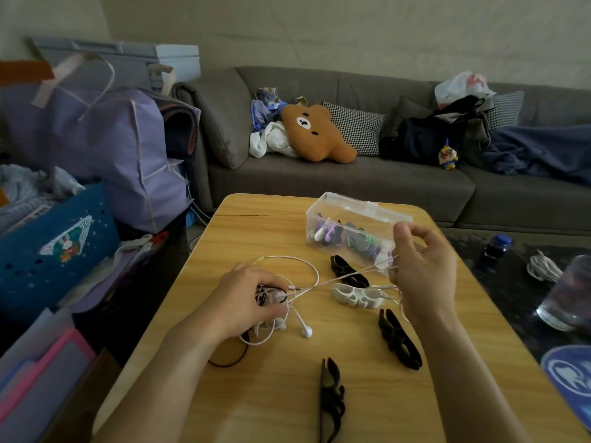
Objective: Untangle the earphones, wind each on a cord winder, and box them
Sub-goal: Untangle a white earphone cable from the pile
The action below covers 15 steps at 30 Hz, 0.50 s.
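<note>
From the head view, untangling is under way: the left hand [252, 298] grips the knotted earphones [271, 297] on the worktop [256, 378], while the right hand [422, 273] pinches thin white cords [351, 274] lifted taut toward the clear box [348, 225]. Next, I judge, one strand must be eased free before a white cord winder [356, 295] is needed; the tangle mixes white and dark cords, earbuds [307, 331] trailing loose.

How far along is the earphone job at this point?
Early. The clear plastic box already holds some wound coloured winders. In hand: the left hand pins the tangled cord bundle while the right hand pulls a thin white cord free. The white winder and three black winders lie empty.
</note>
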{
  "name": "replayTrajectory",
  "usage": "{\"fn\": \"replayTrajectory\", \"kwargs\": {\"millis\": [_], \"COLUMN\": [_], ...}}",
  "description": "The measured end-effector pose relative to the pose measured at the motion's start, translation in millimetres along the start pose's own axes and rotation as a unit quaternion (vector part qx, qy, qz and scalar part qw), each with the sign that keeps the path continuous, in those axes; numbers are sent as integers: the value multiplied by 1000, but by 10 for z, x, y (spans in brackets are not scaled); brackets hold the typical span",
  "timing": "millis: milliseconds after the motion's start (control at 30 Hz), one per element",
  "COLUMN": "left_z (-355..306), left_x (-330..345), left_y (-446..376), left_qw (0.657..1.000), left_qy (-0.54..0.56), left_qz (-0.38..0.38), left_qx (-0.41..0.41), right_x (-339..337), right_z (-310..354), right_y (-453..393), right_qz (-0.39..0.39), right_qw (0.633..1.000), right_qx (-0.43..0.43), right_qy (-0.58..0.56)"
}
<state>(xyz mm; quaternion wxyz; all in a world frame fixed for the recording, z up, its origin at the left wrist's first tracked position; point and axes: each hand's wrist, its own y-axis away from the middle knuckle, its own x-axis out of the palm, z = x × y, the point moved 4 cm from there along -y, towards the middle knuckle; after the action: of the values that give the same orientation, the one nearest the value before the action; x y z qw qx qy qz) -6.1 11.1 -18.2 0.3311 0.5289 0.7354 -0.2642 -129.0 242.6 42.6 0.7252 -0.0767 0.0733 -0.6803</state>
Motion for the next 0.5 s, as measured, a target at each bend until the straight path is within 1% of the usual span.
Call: {"fn": "replayTrajectory", "kwargs": {"millis": [33, 100, 133, 200, 233, 267, 300, 333, 400, 433, 500], "left_z": [-25, -63, -72, -101, -116, -126, -137, -139, -145, -151, -169], "left_x": [3, 13, 12, 5, 0, -3, -9, -14, -20, -20, -17], "left_y": [8, 20, 20, 32, 39, 42, 50, 52, 50, 46, 32], "left_qw": [1000, 1000, 1000, 999, 999, 998, 997, 995, 992, 991, 988], "left_qy": [-2, 5, 16, 40, 48, 59, 75, 94, 125, 135, 153], "left_qz": [2, 2, -1, -4, -5, -7, -10, -13, -20, -22, -21], "left_qx": [4, 7, 7, 7, 10, 11, 10, 8, 3, 5, 14], "right_x": [-1, 11, 21, 77, 121, 170, 222, 281, 430, 502, 618], "right_z": [-22, -50, -61, -50, -33, -17, -4, 2, -13, -20, -62], "right_y": [11, 43, 51, 79, 107, 143, 181, 223, 344, 415, 510], "right_qz": [-17, -21, -3, 81, 137, 189, 230, 264, 318, 334, 345], "right_qw": [998, 988, 984, 981, 979, 977, 970, 956, 904, 884, 871], "right_qx": [36, 95, 114, 125, 115, 94, 61, 18, -66, -95, -128], "right_qy": [-52, -123, -136, -126, -98, -42, 37, 125, 277, 314, 325]}}
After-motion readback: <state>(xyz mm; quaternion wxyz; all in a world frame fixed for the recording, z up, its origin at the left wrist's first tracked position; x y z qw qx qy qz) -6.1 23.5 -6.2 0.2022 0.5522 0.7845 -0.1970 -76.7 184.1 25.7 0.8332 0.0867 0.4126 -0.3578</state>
